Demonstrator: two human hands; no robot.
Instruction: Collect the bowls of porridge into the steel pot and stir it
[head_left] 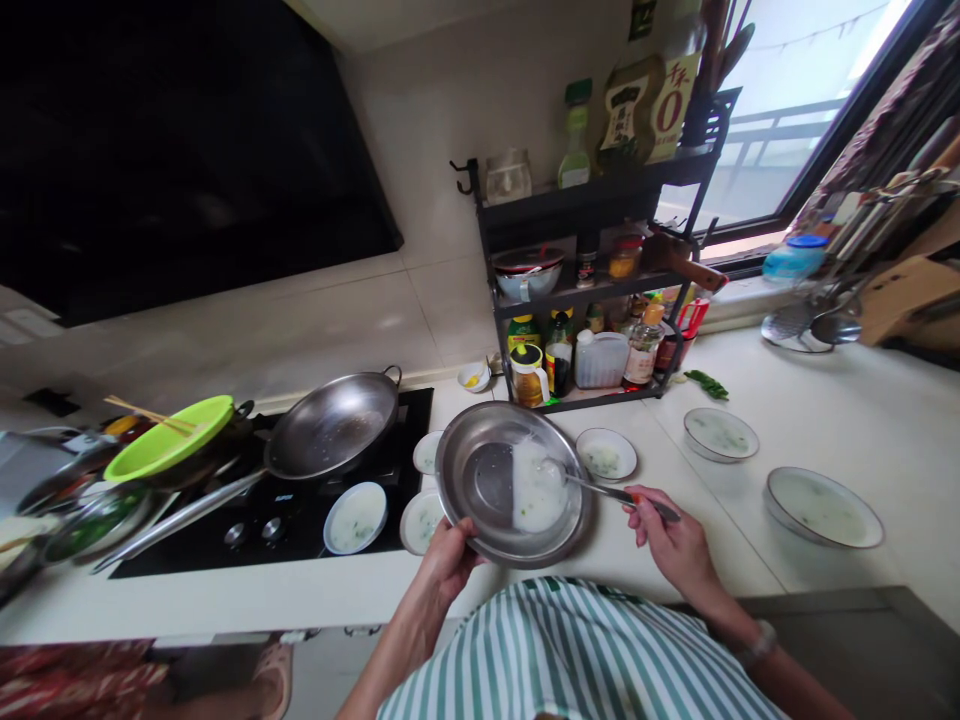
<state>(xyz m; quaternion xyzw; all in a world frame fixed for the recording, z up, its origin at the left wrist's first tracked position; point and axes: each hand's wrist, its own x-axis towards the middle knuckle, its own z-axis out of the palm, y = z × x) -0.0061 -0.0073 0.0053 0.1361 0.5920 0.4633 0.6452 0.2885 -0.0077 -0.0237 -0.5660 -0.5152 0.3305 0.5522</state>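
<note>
The basin point(472, 465) in my left fingers point(463, 530) is smooth metal with a soft shine, and the spoon point(611, 491) in my right fingers point(643, 515) is polished metal too. My apron point(562, 650) is striped cloth, matt and creased. The worktop point(810, 400) looks smooth and faintly glossy; the hob point(300, 545) is sleek and dark. I see a brushed-looking metal wok point(330, 430), glazed ceramic-looking bowls point(814, 530), a smooth plastic colander point(150, 462), wooden chopsticks point(146, 413) and matt cardboard point(904, 300).
</note>
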